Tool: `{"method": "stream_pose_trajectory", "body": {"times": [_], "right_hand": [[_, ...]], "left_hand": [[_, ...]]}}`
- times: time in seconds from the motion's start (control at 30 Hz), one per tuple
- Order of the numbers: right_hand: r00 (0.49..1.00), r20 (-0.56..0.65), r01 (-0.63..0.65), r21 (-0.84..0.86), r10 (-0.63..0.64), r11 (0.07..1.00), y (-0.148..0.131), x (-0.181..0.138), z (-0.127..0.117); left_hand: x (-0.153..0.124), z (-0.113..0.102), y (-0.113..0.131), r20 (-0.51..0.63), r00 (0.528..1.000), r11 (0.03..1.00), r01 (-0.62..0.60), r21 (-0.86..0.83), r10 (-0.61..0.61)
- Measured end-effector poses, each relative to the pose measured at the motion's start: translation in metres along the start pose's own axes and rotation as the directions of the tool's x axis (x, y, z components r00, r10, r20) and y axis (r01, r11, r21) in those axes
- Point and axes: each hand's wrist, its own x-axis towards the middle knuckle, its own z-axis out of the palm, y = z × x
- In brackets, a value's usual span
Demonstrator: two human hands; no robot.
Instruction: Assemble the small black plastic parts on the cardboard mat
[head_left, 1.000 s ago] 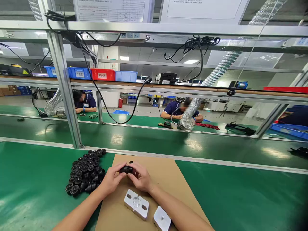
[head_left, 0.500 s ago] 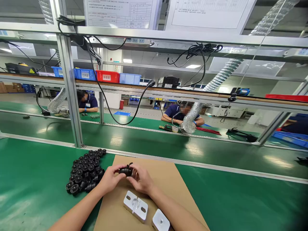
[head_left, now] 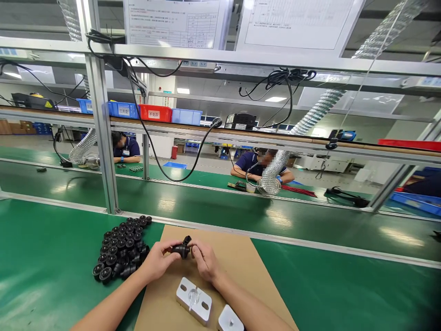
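- Head view: both hands meet just above the far half of a brown cardboard sheet (head_left: 237, 262) that lies on the green worktop (head_left: 51, 266).
- The left hand (head_left: 157, 262) is curled around a small black part (head_left: 181, 249), with its fingertips on the part's left side.
- The right hand (head_left: 206, 262) grips the same part from the right, thumb and fingers pinched on its end. Neither hand is released.
- The small black part is held clear of the cardboard, between the two hands and a little toward the far edge of the sheet.
- A heap of black parts (head_left: 120, 250) lies on the worktop just left of the cardboard, near the left hand. Many of them stand on end.
- A white block (head_left: 194, 300) with a clear round centre lies on the cardboard between the forearms. A second white block (head_left: 230, 320) is just beside it, partly cut off by the lower edge.
- Beyond the cardboard runs a green conveyor belt (head_left: 241, 211), with a metal post (head_left: 101, 133) at its near left.
- A shelf above the belt carries a red bin (head_left: 155, 113) between blue bins (head_left: 120, 109).
- Two other people sit across the belt: one person (head_left: 124, 148) at the left and another person (head_left: 257, 163) near the middle, behind a silver hose (head_left: 274, 177).
- Printed sheets (head_left: 177, 23) hang overhead.
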Motion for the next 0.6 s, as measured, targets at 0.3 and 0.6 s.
{"method": "stream_pose_trajectory", "body": {"times": [0.3, 0.6], "right_hand": [[0.985, 0.004, 0.173, 0.053, -0.173, 0.983, 0.005, 0.0, 0.007], [0.999, 0.016, 0.046, 0.129, -0.048, 0.991, 0.002, -0.002, 0.01]], "left_hand": [[0.001, 0.002, -0.008, -0.021, 0.999, 0.998, -0.037, -0.045, 0.036], [0.0, -0.003, -0.009, -0.034, 0.988, 0.981, -0.148, 0.125, 0.153]]}}
